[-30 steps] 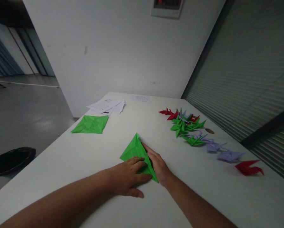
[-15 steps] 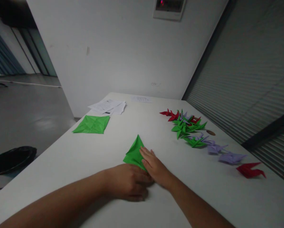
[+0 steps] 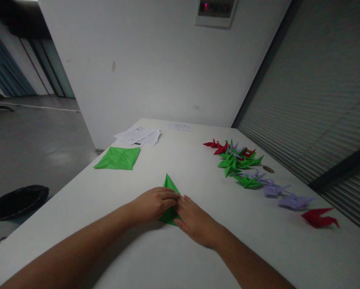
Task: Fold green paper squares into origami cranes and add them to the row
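A folded piece of green origami paper (image 3: 170,216) lies on the table in front of me, its pointed tip facing away. My left hand (image 3: 157,204) reaches across it from the left, fingers bent together and pressed on the paper near its middle. From the right, my right hand (image 3: 195,218) rests on the paper's right side with its fingers stretched out flat. Fingertips of both hands meet over the sheet and cover much of it.
An unfolded, creased green sheet (image 3: 118,158) lies at the left edge, near printed papers (image 3: 138,135). Several green, red and purple folded paper birds (image 3: 232,160) line the right side, a red paper bird (image 3: 320,218) nearest. A black-lined bin (image 3: 17,202) stands on the floor.
My left hand has moved up from the paper's near edge onto its middle. The paper has turned and its tip now points slightly further left. My right hand has slid slightly nearer.
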Tool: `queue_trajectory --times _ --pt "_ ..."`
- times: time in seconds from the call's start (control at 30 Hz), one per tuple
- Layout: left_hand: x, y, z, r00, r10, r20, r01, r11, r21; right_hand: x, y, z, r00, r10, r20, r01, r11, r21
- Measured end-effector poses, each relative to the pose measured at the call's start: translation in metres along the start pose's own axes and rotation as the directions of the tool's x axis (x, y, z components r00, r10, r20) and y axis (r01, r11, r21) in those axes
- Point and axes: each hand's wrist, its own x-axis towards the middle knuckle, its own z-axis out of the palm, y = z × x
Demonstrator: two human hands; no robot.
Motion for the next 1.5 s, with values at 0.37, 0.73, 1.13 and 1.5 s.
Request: queue_trajectory --times 0.37,0.73,1.13,1.5 --pt "-0.019 -0.03 0.023 0.965 -0.224 0.139 0.214 0.973 0.081 -0.005 0.005 0.003 0.999 -0.009 0.037 0.011 0.998 -0.062" --pt "-0.03 -0.041 0.02 0.919 -0.382 0.094 0.353 0.907 0.23 -0.011 0.032 0.003 0.994 0.097 -0.054 -0.105 0.981 -0.161" --pt "-0.017 -0.026 -0.006 0.847 -0.529 0.047 0.507 0.831 0.229 -0.015 0.035 -0.003 0.981 0.15 -0.123 -0.175 0.958 -0.229" --pt "-0.021 -0.023 0.005 0.948 -0.313 0.059 0.3 0.94 0.159 -0.006 0.012 -0.021 0.993 0.108 -0.04 -0.115 0.901 -0.417"
